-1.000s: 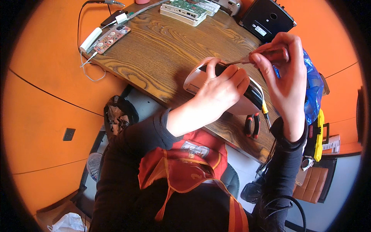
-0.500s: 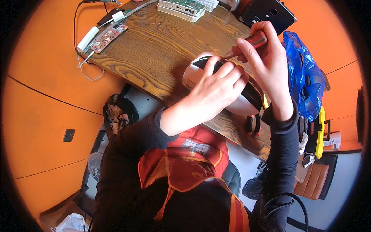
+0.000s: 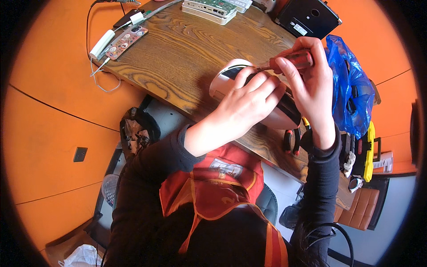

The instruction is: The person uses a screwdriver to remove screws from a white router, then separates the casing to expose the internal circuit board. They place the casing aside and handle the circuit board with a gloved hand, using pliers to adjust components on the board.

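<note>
A rounded white device with a black inner face point(image 3: 291, 107) is tilted up over the near part of the wooden table. My left hand point(image 3: 249, 100) lies across it, fingers curled over its top and gripping it. In my right hand point(image 3: 311, 80) is a screwdriver with a red handle point(image 3: 297, 60), held nearly level and pointing left. Its tip meets the device's upper edge close to my left fingertips; the exact contact point is hidden by the fingers.
Red-and-black pliers point(image 3: 292, 141) lie right of the device. A blue plastic bag point(image 3: 351, 89) and a black box point(image 3: 307, 18) stand at the right. Farther back are a white casing with a green circuit board point(image 3: 211, 10) and a phone point(image 3: 127, 42) with a white cable.
The screwdriver has swung from a slant to nearly level, its handle moving slightly right and down with my right hand. My left hand stays on the device, which has barely shifted.
</note>
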A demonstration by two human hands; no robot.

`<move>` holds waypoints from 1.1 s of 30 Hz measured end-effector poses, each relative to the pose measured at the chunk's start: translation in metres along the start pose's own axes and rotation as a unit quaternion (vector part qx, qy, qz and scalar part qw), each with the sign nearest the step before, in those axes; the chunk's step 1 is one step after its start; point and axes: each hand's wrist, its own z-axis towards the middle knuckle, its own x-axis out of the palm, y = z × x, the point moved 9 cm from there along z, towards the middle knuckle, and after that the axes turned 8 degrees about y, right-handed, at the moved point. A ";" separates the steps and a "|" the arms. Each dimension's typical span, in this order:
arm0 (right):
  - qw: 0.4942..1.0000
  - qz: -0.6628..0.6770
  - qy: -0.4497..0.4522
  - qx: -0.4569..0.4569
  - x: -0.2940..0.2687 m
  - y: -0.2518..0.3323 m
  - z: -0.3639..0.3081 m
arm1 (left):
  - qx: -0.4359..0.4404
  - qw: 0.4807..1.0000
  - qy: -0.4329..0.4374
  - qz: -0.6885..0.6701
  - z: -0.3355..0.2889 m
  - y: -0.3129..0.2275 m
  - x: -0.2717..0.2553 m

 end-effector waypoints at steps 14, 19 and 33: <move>0.998 -0.035 -0.023 0.037 -0.008 0.008 0.001 | -0.001 0.998 -0.059 0.018 -0.003 -0.011 0.000; 0.994 0.066 -0.005 0.082 -0.006 -0.012 0.008 | -0.005 0.999 -0.050 -0.009 -0.002 -0.007 0.002; 0.991 -0.090 -0.093 0.045 -0.019 0.025 -0.028 | 0.013 0.998 -0.055 0.033 0.001 -0.012 -0.005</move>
